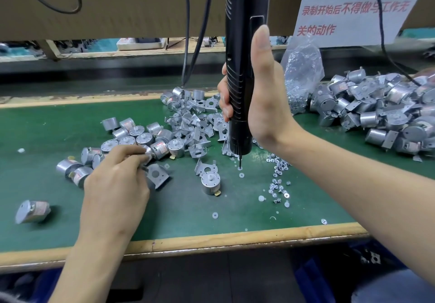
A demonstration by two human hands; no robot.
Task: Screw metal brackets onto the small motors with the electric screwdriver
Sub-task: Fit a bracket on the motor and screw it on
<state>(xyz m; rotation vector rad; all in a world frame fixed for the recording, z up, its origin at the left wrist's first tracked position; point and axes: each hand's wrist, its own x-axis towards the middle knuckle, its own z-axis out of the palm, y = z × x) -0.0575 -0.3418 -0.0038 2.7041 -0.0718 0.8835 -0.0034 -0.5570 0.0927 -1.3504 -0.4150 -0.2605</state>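
My right hand [261,95] grips the black electric screwdriver [242,55] upright, its bit tip just above the green mat near small white washers. My left hand [117,180] pinches a small silver motor [148,153] at the edge of a heap of loose motors [141,138]. A metal bracket [157,175] lies right beside its fingers. One motor [211,182] stands alone in the middle, a bracket leaning behind it. A pile of loose brackets [193,119] lies behind.
Small screws [279,175] are scattered right of the bit. A heap of motors with brackets [381,112] and a plastic bag of parts [301,76] sit at the right. One motor [31,211] lies at the far left. The bench edge [211,238] runs along the front.
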